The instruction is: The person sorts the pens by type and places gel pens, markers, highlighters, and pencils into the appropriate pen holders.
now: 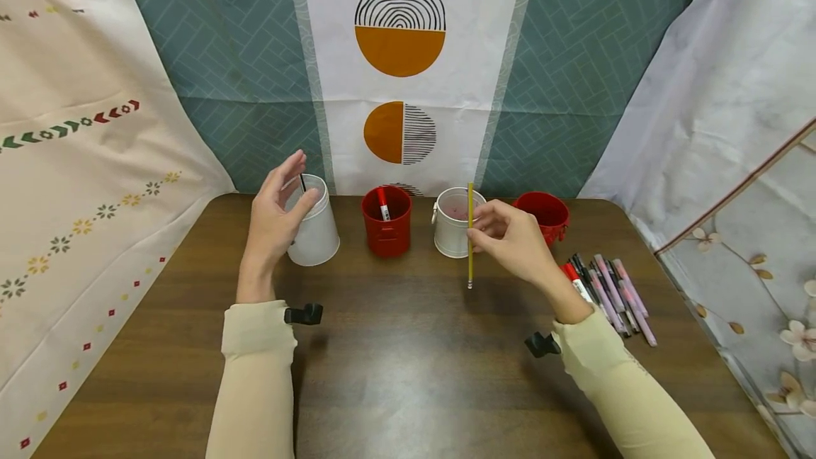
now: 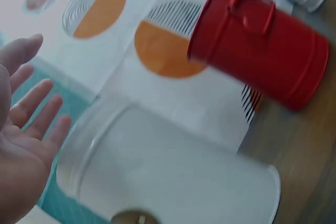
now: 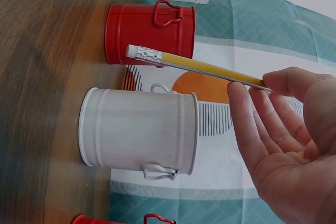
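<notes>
One slim pencil (image 3: 197,67) pinched by the right hand (image 1: 516,243); relaxed left hand (image 1: 273,214) near a smooth, cylindrical can (image 1: 317,232).

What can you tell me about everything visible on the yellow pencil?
The pencil is slim and yellow, with a whitish eraser in a silvery, metallic-looking band. The right hand pinches it between thumb and fingers, eraser end down, apparently clear of the table. In the head view it crosses the smaller white bucket.

- Head view: forward and down over the bench (image 1: 395,381), farther back.
- Wrist views: both close, tilted sideways, sharing the tall white pot (image 2: 173,161) and neighbouring red pot (image 2: 273,51).
</notes>
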Demonstrator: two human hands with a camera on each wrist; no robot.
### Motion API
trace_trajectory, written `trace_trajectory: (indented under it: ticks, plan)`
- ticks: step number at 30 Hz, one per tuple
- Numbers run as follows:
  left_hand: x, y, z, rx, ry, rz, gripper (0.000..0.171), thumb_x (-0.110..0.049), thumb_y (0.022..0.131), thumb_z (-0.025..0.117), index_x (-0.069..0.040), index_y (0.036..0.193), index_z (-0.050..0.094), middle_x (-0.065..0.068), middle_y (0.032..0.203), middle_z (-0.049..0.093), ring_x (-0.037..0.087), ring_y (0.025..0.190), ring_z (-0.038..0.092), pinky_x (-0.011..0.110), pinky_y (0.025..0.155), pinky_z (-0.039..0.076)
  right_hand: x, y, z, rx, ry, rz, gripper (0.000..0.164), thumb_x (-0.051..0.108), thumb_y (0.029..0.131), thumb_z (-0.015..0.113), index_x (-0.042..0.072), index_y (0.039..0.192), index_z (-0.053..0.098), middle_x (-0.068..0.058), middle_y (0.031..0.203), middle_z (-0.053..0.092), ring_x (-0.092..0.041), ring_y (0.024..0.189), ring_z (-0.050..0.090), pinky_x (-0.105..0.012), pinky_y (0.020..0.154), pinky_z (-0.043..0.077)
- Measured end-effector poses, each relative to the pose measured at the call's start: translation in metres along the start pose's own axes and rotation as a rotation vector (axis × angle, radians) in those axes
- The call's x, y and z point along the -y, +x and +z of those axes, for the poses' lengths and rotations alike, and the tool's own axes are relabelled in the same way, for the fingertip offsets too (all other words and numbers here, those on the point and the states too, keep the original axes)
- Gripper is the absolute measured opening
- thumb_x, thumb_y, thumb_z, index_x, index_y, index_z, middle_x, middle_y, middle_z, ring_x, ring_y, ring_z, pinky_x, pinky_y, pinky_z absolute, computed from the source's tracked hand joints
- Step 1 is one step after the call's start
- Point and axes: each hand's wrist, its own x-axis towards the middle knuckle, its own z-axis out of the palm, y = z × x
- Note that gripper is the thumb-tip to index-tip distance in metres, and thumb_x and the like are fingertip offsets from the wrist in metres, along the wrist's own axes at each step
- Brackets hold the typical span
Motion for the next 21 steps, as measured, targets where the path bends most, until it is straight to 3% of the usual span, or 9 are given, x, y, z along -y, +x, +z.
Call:
trace_trajectory:
  ticks: [2,7,15,18,21]
  plan:
    - [0.005,-0.002,-0.011,-0.017,0.033,-0.022,0.069,-0.003,0.097,0.076,-0.014,0.159,0.05,0.01,0.158,0.052,0.02,0.148,0.046,0.038,0.126,0.035,0.0,0.0,0.001,0.0,0.006,-0.004,0.022,0.002,0.093,0.08,0.001,0.111,0.069,-0.015,0.093,0.077,-0.04,0.075,0.076,-0.031,0.068,0.065]
    - [0.02,-0.007,-0.037,-0.019,0.053,-0.094,0.075,-0.005,0.099,0.073,-0.012,0.165,0.039,0.014,0.165,0.042,0.022,0.155,0.037,0.03,0.128,0.026,0.002,0.001,0.0,-0.012,-0.004,-0.019,0.02,0.002,0.094,0.08,0.002,0.11,0.069,-0.014,0.093,0.077,-0.035,0.072,0.076,-0.029,0.067,0.064]
    - [0.038,-0.018,-0.057,0.009,-0.065,-0.179,0.077,-0.007,0.101,0.07,-0.016,0.168,0.032,0.012,0.171,0.034,0.027,0.16,0.028,0.037,0.131,0.02,0.001,0.002,0.0,-0.018,0.003,-0.026,0.021,0.003,0.094,0.08,0.0,0.111,0.069,-0.015,0.094,0.077,-0.029,0.071,0.076,-0.029,0.067,0.064]
    - [0.048,-0.024,-0.061,0.047,-0.128,-0.234,0.079,-0.006,0.102,0.069,-0.019,0.169,0.029,0.014,0.172,0.031,0.032,0.16,0.026,0.034,0.13,0.024,0.001,0.003,0.001,-0.017,0.006,-0.028,0.021,0.003,0.094,0.08,0.001,0.112,0.07,-0.013,0.095,0.077,-0.032,0.071,0.076,-0.03,0.067,0.064]
    - [0.061,-0.029,-0.062,0.079,-0.167,-0.286,0.081,-0.005,0.103,0.067,-0.021,0.17,0.025,0.018,0.172,0.029,0.032,0.158,0.03,0.022,0.121,0.035,0.001,0.005,0.001,-0.022,0.008,-0.026,0.02,0.003,0.094,0.079,0.003,0.111,0.07,-0.012,0.095,0.078,-0.038,0.072,0.075,-0.032,0.067,0.064]
